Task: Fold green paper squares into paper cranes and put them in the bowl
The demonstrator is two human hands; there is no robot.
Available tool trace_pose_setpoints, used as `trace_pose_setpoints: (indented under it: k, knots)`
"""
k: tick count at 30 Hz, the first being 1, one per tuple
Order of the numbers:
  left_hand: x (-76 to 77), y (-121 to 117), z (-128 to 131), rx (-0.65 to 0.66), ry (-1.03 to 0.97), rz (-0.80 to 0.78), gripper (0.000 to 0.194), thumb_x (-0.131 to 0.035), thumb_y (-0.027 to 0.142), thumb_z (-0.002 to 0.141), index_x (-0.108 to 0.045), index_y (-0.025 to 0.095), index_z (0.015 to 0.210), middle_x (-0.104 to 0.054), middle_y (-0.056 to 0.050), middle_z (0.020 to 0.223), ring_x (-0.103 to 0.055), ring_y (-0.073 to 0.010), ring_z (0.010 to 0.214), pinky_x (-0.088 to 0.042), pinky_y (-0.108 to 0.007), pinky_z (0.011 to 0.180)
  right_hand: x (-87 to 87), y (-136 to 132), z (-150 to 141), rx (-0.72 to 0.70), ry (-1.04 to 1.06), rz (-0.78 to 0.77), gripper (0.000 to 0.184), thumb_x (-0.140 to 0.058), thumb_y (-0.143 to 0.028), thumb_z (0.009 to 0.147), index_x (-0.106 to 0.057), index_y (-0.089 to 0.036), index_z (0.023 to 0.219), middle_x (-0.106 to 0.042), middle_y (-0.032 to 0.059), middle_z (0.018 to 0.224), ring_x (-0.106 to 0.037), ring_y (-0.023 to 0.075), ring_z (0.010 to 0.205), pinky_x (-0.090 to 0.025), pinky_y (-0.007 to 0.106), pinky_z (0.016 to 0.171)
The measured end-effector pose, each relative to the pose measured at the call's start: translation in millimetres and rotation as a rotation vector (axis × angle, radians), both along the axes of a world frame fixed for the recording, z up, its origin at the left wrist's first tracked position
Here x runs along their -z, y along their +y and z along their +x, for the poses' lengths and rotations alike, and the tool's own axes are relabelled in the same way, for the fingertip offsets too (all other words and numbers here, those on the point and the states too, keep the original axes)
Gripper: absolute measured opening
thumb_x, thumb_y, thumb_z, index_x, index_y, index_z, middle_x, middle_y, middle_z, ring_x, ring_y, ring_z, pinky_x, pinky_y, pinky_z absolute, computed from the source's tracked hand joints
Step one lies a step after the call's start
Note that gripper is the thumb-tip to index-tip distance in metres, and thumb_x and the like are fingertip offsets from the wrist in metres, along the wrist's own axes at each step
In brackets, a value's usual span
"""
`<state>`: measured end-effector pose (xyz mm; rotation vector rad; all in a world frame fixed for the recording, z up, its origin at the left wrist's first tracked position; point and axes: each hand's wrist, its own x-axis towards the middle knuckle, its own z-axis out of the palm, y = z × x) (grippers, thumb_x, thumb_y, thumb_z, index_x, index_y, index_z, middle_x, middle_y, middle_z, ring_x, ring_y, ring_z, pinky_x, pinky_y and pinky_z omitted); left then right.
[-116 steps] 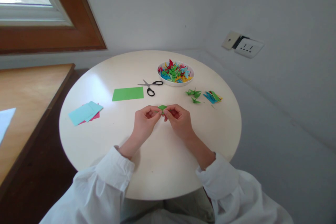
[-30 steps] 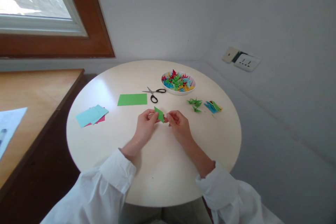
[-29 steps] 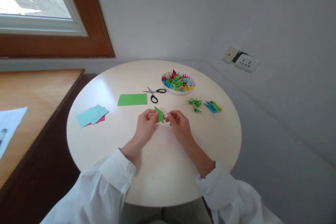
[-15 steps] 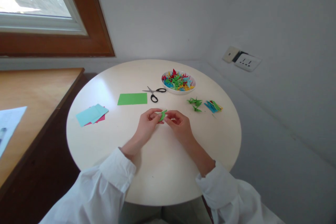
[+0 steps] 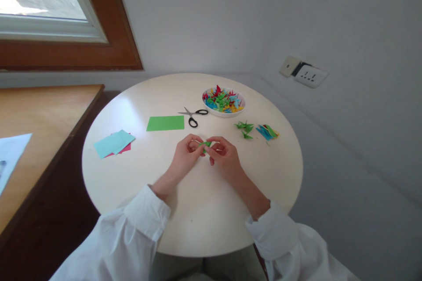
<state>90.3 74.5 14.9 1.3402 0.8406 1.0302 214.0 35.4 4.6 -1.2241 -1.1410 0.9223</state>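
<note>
Pinched by left hand (image 5: pixel 185 154) and right hand (image 5: pixel 227 156) — green paper (image 5: pixel 207 144), part-folded; already shaped: green figures (image 5: pixel 247 127), pieces (image 5: pixel 221 100) in bowl (image 5: pixel 224 115); flat — green sheet (image 5: pixel 165 123).

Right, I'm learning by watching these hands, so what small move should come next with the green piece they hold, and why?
Probably a gentle pinch along its fold: the left hand could steady the small green paper while the right hand presses. Both hands grip it with thumbs close together. They cover much of it, so I can't tell which crease.
</note>
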Motion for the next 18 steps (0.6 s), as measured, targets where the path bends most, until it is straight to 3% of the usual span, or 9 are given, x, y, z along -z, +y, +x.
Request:
trace_pose_setpoints:
  k: [6,13,18]
  knots:
    - [0.5,1.7,-1.2,0.042,-0.024,-0.048,0.015,-0.065,0.025,0.066,-0.056,0.015,0.071,-0.056,0.004,0.057,-0.055,-0.0084,0.050,-0.045,-0.021,0.052,1.8,0.5,2.6,-0.051,0.009,0.010,0.018,-0.063,-0.035,0.069,-0.058,-0.019,0.073,-0.056,-0.0048,0.059,-0.049,0.0063,0.039,-0.039,0.020,0.039]
    - [0.7,-0.5,-1.3,0.060,-0.138,-0.166,0.016,-0.062,0.024,0.068,-0.052,0.016,0.078,-0.058,0.003,0.058,-0.058,-0.0100,0.055,-0.050,-0.025,0.059,1.3,-0.7,1.4,-0.149,0.013,-0.017,0.019,-0.058,-0.037,0.074,-0.051,-0.019,0.071,-0.051,-0.0075,0.054,-0.050,0.0065,0.038,-0.041,0.020,0.040]
    - [-2.9,-1.2,-2.4,0.066,-0.154,-0.154,0.016,-0.062,0.024,0.069,-0.051,0.016,0.077,-0.058,0.004,0.056,-0.059,-0.0114,0.056,-0.053,-0.031,0.064,4.5,0.6,2.1,-0.144,0.029,-0.031,0.019,-0.055,-0.038,0.076,-0.048,-0.020,0.076,-0.049,-0.0091,0.048,-0.050,0.0077,0.037,-0.039,0.020,0.040]
